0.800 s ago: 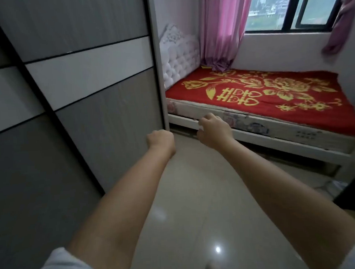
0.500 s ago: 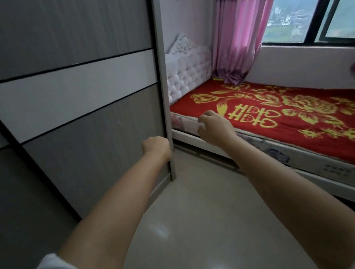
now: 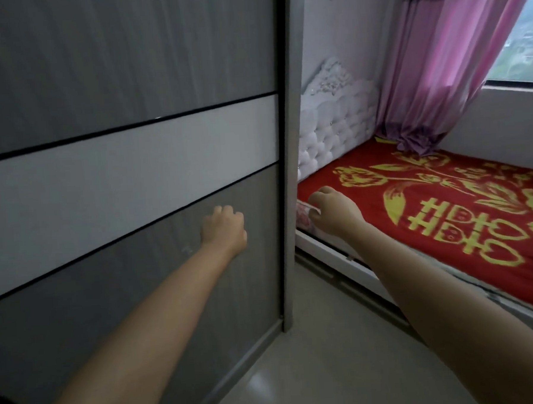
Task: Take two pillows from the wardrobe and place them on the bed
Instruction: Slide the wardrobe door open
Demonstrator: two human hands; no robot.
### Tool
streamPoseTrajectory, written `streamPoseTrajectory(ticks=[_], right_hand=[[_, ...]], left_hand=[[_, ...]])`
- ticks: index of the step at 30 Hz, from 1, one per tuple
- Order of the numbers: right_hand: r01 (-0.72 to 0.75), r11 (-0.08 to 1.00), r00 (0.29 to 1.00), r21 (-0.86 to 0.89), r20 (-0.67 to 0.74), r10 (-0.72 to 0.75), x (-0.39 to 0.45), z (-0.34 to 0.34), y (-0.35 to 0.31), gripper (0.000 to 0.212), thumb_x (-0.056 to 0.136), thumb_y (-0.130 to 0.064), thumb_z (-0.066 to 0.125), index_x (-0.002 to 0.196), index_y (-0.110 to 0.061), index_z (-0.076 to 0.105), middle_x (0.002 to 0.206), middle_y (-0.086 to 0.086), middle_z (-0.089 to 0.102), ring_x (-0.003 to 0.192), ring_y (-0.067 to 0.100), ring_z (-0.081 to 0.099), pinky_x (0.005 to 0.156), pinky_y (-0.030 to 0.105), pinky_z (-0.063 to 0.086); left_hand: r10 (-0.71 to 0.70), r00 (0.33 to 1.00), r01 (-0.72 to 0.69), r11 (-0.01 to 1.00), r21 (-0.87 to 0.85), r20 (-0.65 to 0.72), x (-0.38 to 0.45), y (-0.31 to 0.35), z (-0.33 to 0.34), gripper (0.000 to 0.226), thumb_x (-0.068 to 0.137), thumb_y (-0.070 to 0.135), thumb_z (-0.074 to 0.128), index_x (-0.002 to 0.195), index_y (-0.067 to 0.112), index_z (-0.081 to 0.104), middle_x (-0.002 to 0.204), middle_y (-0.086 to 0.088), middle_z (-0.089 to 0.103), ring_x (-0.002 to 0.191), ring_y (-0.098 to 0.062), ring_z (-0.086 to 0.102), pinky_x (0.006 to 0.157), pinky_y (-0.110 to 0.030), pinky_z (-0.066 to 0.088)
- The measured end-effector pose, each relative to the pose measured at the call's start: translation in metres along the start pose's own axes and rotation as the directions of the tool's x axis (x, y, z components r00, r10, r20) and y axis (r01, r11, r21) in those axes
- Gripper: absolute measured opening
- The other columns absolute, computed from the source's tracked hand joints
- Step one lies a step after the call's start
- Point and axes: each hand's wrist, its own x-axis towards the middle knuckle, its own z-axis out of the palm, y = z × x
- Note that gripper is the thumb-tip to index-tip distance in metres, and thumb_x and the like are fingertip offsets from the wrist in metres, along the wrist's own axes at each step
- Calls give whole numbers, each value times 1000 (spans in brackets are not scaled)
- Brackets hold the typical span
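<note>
The wardrobe (image 3: 127, 166) fills the left half of the view, its grey and white sliding door closed, so no pillow is visible. My left hand (image 3: 224, 230) is raised in front of the lower grey panel, fingers curled, holding nothing. My right hand (image 3: 333, 212) is stretched out past the door's right edge, in front of the near corner of the bed (image 3: 444, 211), fingers curled and empty. The bed has a red cover with gold flowers and characters.
A white tufted headboard (image 3: 332, 130) stands behind the wardrobe's end post (image 3: 291, 169). A pink curtain (image 3: 443, 56) hangs down onto the bed's far side under a window (image 3: 516, 49). Pale glossy floor (image 3: 329, 359) lies between wardrobe and bed.
I have stepped closer to the wardrobe and turned left. My left hand has moved from the door's right edge to in front of the lower panel; my right hand has moved nearer the bed corner.
</note>
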Motion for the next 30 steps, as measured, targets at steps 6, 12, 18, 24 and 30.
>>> streamPoseTrajectory(ticks=[6, 12, 18, 24, 30], right_hand=[[78, 997, 996, 27, -56, -76, 135, 22, 20, 33, 89, -12, 46, 121, -6, 54, 126, 12, 55, 108, 29, 56, 80, 36, 49], [293, 955, 900, -45, -325, -292, 252, 28, 49, 40, 86, -10, 56, 124, -1, 50, 136, 21, 48, 130, 37, 38, 106, 44, 35], [581, 745, 496, -329, -583, -644, 362, 44, 81, 45, 70, -21, 70, 109, -2, 58, 129, 21, 47, 138, 41, 22, 110, 59, 25], [735, 631, 299, -247, -718, -629, 390, 64, 92, 43, 77, -19, 44, 118, -9, 47, 127, 6, 40, 144, 12, -10, 119, 35, -6], [814, 559, 242, -156, -785, -570, 389, 61, 93, 27, 72, -10, 52, 98, -6, 58, 128, 9, 55, 145, 9, -1, 120, 36, -1]], left_hand=[[145, 943, -143, 989, 27, -298, 113, -16, -1, 11, 43, -3, 69, 53, 0, 67, 69, -21, 71, 66, -33, 70, 53, -33, 56], [35, 893, -96, 989, -113, -449, 206, 1, -1, 23, 59, 0, 65, 81, -4, 71, 102, -30, 69, 103, -47, 63, 83, -57, 51], [52, 781, 41, 990, 133, -622, 288, 21, 2, 41, 70, 18, 46, 102, 8, 70, 119, -12, 68, 115, -30, 62, 81, -34, 40], [147, 629, 216, 910, 353, -763, 321, 29, 26, 48, 76, 24, 53, 123, 12, 55, 122, -3, 68, 114, -18, 62, 81, -31, 31], [143, 587, 336, 852, 401, -797, 324, 16, 36, 52, 86, 33, 41, 135, 17, 32, 138, -4, 32, 144, -10, -18, 116, -43, -19]])
